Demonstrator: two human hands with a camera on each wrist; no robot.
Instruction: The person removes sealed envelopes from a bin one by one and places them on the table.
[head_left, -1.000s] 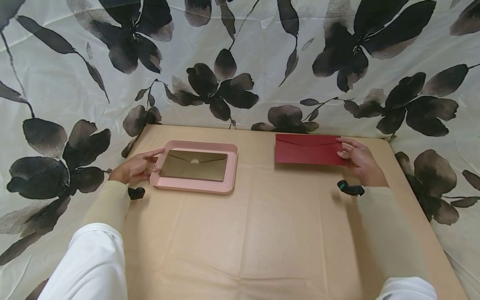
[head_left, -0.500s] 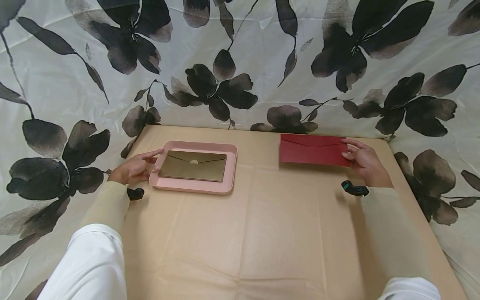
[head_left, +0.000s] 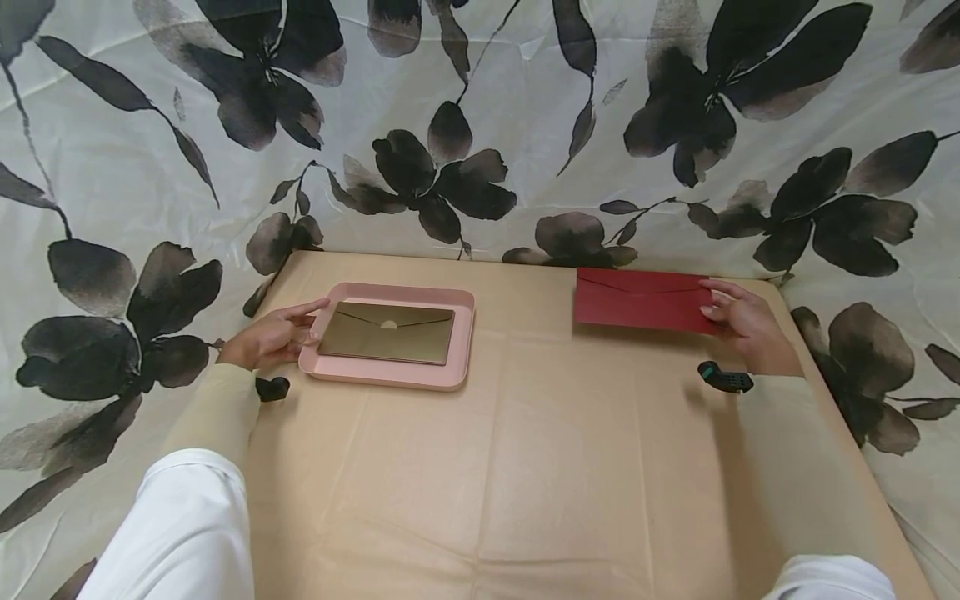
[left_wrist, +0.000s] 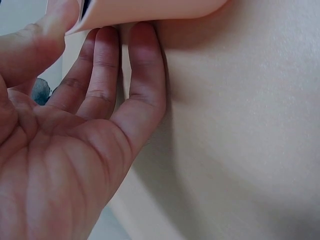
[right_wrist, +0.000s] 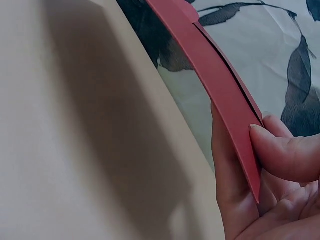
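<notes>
My left hand [head_left: 273,336] is at the left edge of a pink tray [head_left: 459,337]. In the left wrist view its thumb [left_wrist: 60,17] lies over the tray's rim [left_wrist: 165,11], and the fingertips meet the outer side, so the rim is gripped between them. Inside the tray lies a gold envelope [head_left: 386,337], flap side up. To the right, my right hand [head_left: 753,331] pinches a red envelope [head_left: 641,298] by its right end. The right wrist view has the thumb on one face of the red envelope [right_wrist: 220,82] and fingers behind it. A shadow below shows it is raised off the table.
A tan cover [head_left: 480,467] with fold creases lies over the table. Behind and around it hangs or lies white cloth [head_left: 540,100] with dark flowers. The table's right edge [head_left: 862,454] runs close by the right forearm.
My right hand has moved rightward with the red envelope pinched in it. The left hand, the tray and the gold envelope have stayed in place.
</notes>
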